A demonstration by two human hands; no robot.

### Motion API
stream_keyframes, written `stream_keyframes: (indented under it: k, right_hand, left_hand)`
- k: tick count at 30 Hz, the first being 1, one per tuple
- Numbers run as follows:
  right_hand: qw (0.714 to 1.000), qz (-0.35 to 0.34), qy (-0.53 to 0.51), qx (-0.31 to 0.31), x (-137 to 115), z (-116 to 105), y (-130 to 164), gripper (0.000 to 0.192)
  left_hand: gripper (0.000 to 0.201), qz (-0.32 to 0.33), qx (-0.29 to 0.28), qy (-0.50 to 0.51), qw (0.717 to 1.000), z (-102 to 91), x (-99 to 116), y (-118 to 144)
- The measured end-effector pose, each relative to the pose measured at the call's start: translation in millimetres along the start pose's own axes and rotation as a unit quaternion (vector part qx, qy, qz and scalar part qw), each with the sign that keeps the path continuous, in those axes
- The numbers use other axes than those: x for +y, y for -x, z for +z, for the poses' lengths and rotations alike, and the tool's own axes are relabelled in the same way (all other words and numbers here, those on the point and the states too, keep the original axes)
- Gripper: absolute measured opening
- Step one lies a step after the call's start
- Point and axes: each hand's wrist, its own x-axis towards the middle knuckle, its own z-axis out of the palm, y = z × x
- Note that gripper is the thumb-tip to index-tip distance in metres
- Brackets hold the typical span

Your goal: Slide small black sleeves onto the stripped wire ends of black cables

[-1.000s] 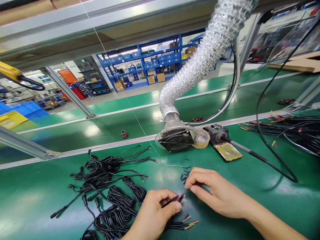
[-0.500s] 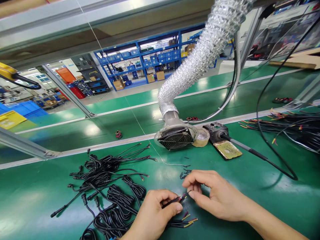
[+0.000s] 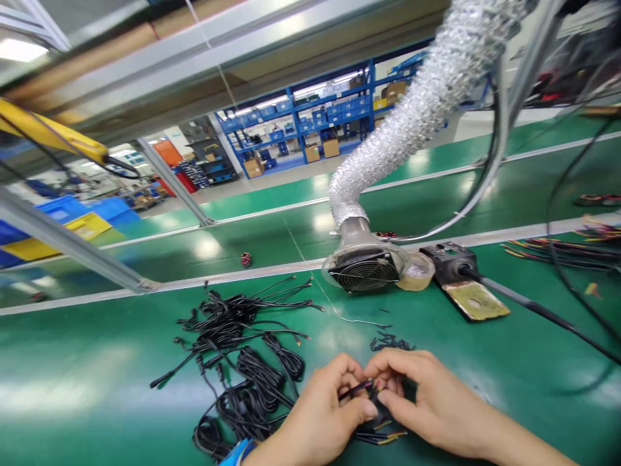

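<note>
both hands (image 3: 373, 404) pinch black cable (image 3: 356, 389)

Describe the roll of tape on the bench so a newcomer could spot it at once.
Start at the silver ribbed duct that curves down to the green bench. It ends in a round fan grille, and the tape roll lies flat right beside that grille, toward the soldering iron stand. It is the only pale, translucent ring there.
</note>
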Motion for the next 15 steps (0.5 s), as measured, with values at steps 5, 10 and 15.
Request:
stream_keyframes:
  k: [5,10,15]
  right_hand:
    - [0.999,0.022,0.033,0.029,20,-4,5,0.023]
    - [0.995,0.028,0.061,0.072,43,-9,8,0.032]
    - [0.995,0.007,0.060,0.083,49,-4,9,0.035]
  left_hand:
    - [0.027,0.016,-0.047,-0.126,0.991,-15.1,23,10]
    - [0.036,0.112,0.097,0.031,0.989,-82.8,54,52]
    - [0.012,0.207,0.339,0.139,0.907,-184.9,108,121]
